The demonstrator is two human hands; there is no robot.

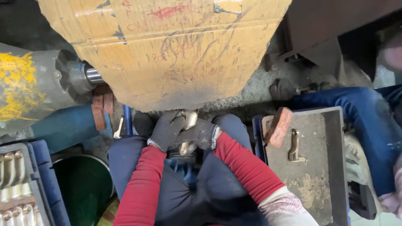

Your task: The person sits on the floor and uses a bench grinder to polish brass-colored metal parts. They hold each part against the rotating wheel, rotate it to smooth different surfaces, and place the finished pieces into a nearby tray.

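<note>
Both gloved. Left hand [166, 130] curled tight round metal part [189, 121]; right hand [202, 134] clasped on its lower end. Cardboard [167, 50] just above.

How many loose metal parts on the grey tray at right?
1. A single bent metal piece lies near the middle of the grey tray, just right of a reddish block leaning on the tray's left rim. Others could be hidden under that block.

Both gloved hands, left hand [166, 129] and right hand [202, 134], grip a brass fitting [189, 121].
</note>
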